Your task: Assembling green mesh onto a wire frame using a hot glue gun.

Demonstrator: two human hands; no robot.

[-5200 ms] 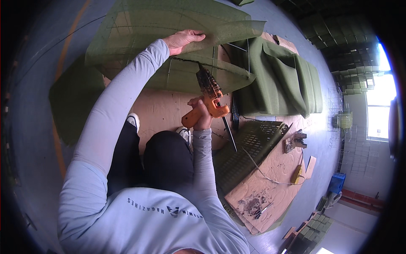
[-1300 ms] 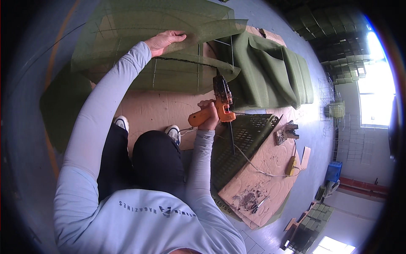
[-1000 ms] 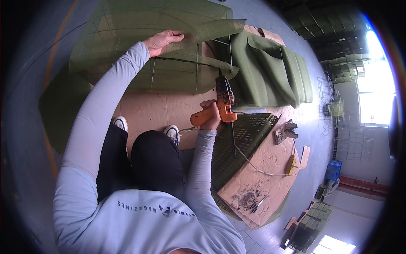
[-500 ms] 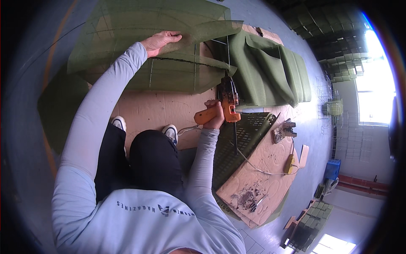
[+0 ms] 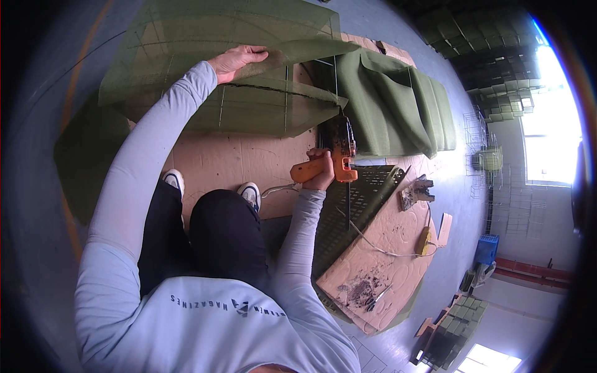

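My left hand (image 5: 239,61) pinches the edge of a sheer green mesh fabric (image 5: 186,53) and holds it raised. The mesh lies over a thin wire frame (image 5: 286,96), with a dark line of glue along its lower fold. In my right hand (image 5: 321,169) is an orange glue gun (image 5: 343,163), its nozzle end smeared black. Its tip points up, close to the right corner of the folded mesh; whether they touch I cannot tell. A dark stick hangs from the gun's rear.
More green fabric (image 5: 398,105) lies draped to the right. Cardboard (image 5: 379,273) with dark residue and scissors (image 5: 378,299) rests on a green perforated crate (image 5: 329,233). A stained block (image 5: 416,191) and a yellow power strip (image 5: 425,241) with a cord sit there. Cardboard (image 5: 211,158) covers the floor before my shoes.
The glue gun has shifted slightly right and toward me, away from the mesh corner. The upper mesh flap's right end has dropped a little. My left hand has hardly moved.
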